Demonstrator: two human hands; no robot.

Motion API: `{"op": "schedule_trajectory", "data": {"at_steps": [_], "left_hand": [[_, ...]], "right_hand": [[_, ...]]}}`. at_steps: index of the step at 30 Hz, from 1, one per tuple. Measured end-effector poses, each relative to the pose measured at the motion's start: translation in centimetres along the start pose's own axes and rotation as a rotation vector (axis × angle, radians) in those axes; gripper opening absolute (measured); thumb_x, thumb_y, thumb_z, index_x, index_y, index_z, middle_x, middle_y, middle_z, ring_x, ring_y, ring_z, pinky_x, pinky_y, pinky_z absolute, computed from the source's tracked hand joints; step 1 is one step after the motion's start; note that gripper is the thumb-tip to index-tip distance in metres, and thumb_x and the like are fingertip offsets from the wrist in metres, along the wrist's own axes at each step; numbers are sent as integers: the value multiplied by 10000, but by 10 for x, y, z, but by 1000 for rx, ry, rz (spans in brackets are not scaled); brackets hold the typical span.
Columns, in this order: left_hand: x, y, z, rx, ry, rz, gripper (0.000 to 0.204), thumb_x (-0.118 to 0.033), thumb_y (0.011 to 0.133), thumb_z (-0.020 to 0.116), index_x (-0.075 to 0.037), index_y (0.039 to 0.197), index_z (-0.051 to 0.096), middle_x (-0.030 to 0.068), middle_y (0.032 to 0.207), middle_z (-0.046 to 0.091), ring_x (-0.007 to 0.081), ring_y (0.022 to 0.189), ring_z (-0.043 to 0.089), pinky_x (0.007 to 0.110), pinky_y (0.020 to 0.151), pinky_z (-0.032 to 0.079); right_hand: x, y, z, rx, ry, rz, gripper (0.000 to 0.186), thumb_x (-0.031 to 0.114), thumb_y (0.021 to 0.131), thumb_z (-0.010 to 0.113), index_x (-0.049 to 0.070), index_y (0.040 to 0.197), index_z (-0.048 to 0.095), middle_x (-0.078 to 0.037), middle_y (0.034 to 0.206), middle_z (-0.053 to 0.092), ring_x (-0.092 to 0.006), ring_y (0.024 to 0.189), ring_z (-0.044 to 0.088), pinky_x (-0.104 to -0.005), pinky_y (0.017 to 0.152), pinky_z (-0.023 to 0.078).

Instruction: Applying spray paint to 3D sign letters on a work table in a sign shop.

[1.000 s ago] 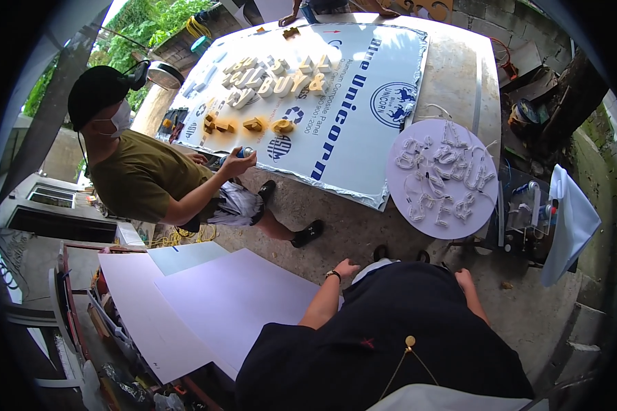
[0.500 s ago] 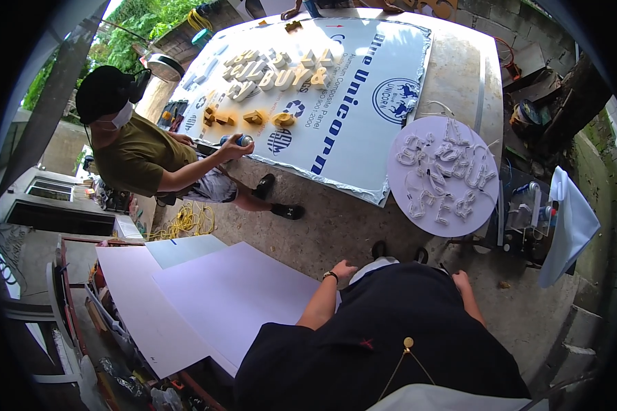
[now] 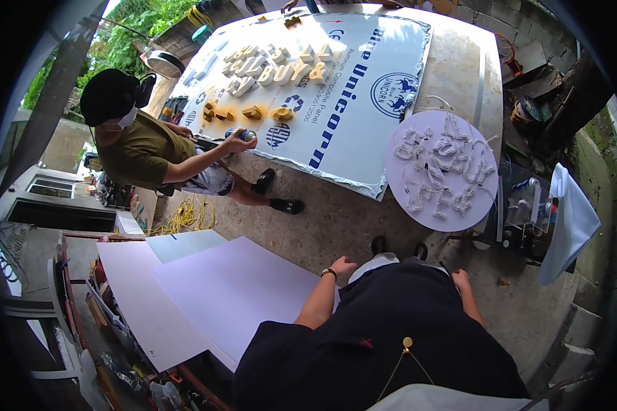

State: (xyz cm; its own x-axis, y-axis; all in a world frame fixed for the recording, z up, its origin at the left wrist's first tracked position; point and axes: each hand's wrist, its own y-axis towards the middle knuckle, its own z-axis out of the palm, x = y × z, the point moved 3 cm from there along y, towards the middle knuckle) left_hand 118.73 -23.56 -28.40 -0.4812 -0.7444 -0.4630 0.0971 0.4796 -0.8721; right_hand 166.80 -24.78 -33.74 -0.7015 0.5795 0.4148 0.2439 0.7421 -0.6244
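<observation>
My left hand (image 3: 343, 266), with a dark band at its wrist, hangs beside my white shorts (image 3: 373, 265); its fingers are loose and nothing shows in them. On the other side of my black shirt (image 3: 411, 315), my right hand (image 3: 461, 279) hangs low, its fingers mostly hidden. Ahead of me lies a round white board (image 3: 418, 212) bearing several white letter pieces with thin wires (image 3: 452, 161). At the left, a co-worker (image 3: 144, 151) in a cap and mask holds a spray can (image 3: 241, 135) over the near edge of a big printed panel (image 3: 349, 157).
Cream block letters (image 3: 281, 72) and gold-painted pieces (image 3: 252, 111) stand on the panel. Large white sheets (image 3: 240, 294) lean at my left. A yellow cord (image 3: 188, 216) is coiled on the floor. Tools and a hanging pale cloth (image 3: 569, 226) are at the right.
The co-worker's head and the spray can have shifted slightly to the right. The view has moved a little. My hands stay at my sides.
</observation>
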Motion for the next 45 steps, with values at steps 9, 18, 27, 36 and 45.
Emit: {"op": "schedule_trajectory", "data": {"at_steps": [9,18,27,36,45], "left_hand": [[11,-14,14,-18,-77,-24,693,-305,726,593,61,1214,264,201,1127,441,255,909,534,320,766,450],[57,-85,-37,-502,-54,15,687,-276,710,607,14,1211,237,190,942,551,264,855,545,337,747,437],[117,-280,-84,-1195,349,-658,798,-309,644,646,-150,1275,184,157,1268,246,352,1120,321,563,883,258],[146,-458,-121,-1606,489,-1192,664,-284,663,604,-124,1232,300,145,1263,286,309,1158,279,533,929,233],[218,-542,-117,-1694,567,-1380,555,-367,755,515,-116,1216,333,143,1225,340,303,1117,334,532,910,257]], "right_hand": [[-15,-8,-11,-27,-7,43,241,136,640,521,-19,813,583,-206,840,576,-324,817,549,-360,724,424],[-87,-18,-47,95,-31,51,165,104,634,556,-20,743,550,-166,743,578,-275,710,567,-351,631,443],[-149,0,-97,226,-340,67,191,115,617,593,-4,759,547,-149,705,577,-261,680,571,-346,608,446],[-59,-95,-113,1186,-274,346,419,256,746,573,61,1095,450,-80,1012,516,-206,884,517,-419,791,439],[41,-215,-146,1414,-268,361,485,265,823,475,48,1227,320,-90,1174,432,-204,1069,424,-371,885,367]]}}
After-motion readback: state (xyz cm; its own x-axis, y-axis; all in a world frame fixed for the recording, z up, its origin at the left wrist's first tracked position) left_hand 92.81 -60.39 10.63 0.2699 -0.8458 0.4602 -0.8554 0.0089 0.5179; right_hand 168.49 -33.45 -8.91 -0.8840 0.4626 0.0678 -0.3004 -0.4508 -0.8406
